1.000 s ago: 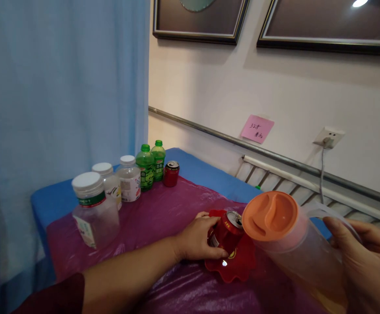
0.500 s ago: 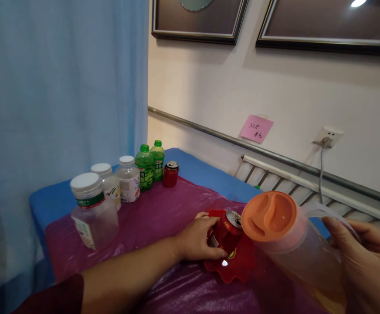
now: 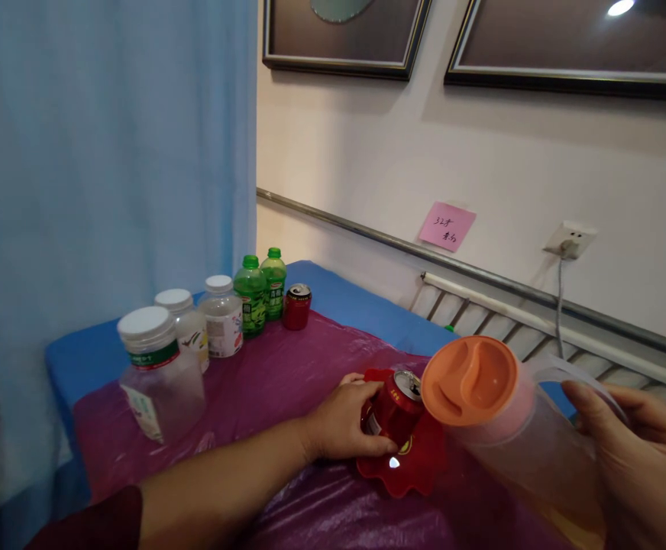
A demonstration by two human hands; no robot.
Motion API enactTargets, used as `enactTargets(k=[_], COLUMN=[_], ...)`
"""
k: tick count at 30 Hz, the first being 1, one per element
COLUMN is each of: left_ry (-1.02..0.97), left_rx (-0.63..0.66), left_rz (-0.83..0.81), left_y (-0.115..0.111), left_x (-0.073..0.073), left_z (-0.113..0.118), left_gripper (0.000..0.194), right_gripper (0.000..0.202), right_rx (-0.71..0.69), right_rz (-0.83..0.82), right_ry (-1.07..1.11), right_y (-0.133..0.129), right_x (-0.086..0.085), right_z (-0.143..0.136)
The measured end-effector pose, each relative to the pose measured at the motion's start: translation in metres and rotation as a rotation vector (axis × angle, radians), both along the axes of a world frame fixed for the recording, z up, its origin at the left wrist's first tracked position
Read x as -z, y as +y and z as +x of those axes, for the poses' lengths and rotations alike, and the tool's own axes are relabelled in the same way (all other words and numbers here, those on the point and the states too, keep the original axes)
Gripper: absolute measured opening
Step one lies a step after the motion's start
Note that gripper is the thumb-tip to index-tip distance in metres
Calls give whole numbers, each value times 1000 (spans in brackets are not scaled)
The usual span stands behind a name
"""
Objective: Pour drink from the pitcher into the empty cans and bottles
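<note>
My left hand [image 3: 347, 420] is wrapped round a red drink can [image 3: 393, 409] with an opened top. The can stands slightly tilted over a red wavy-edged tray [image 3: 405, 481]. Gripping the handle of a clear plastic pitcher [image 3: 544, 458], my right hand [image 3: 636, 443] keeps it tipped toward the can. The pitcher's orange lid [image 3: 470, 380] is right beside the can's top; some amber liquid shows inside. Whether any liquid runs into the can is hidden.
Three clear jars with white lids [image 3: 148, 325], two green bottles [image 3: 250, 298] and another red can [image 3: 297, 307] stand in a row at the left. Purple plastic sheeting [image 3: 287, 382] covers the blue table [image 3: 344, 294]. A radiator [image 3: 499, 313] and a pipe run along the wall.
The view has shifted very slightly. Both hands, the can and the pitcher keep nearly the same positions.
</note>
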State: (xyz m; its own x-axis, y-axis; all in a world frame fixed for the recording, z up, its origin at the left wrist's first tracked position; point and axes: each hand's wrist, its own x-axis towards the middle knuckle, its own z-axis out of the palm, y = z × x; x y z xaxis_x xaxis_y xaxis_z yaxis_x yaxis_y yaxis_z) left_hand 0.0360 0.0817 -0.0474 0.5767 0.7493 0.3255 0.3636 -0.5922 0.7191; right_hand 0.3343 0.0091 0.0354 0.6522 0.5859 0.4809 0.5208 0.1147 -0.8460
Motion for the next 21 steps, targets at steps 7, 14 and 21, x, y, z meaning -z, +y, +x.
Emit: enactTargets(k=[7, 14, 21], left_ry=[45, 24, -17], left_rx=[-27, -16, 9], left_rz=[15, -8, -24], left_y=[-1, -2, -2], left_x=[-2, -6, -10], left_z=[0, -2, -4], left_gripper=[55, 58, 52], right_gripper=[47, 56, 54], right_rx=[77, 45, 35], right_rz=[-45, -44, -62], right_ry=[102, -24, -41], right_y=[-2, 6, 13], right_x=[-19, -1, -3], right_z=[-19, 0, 2])
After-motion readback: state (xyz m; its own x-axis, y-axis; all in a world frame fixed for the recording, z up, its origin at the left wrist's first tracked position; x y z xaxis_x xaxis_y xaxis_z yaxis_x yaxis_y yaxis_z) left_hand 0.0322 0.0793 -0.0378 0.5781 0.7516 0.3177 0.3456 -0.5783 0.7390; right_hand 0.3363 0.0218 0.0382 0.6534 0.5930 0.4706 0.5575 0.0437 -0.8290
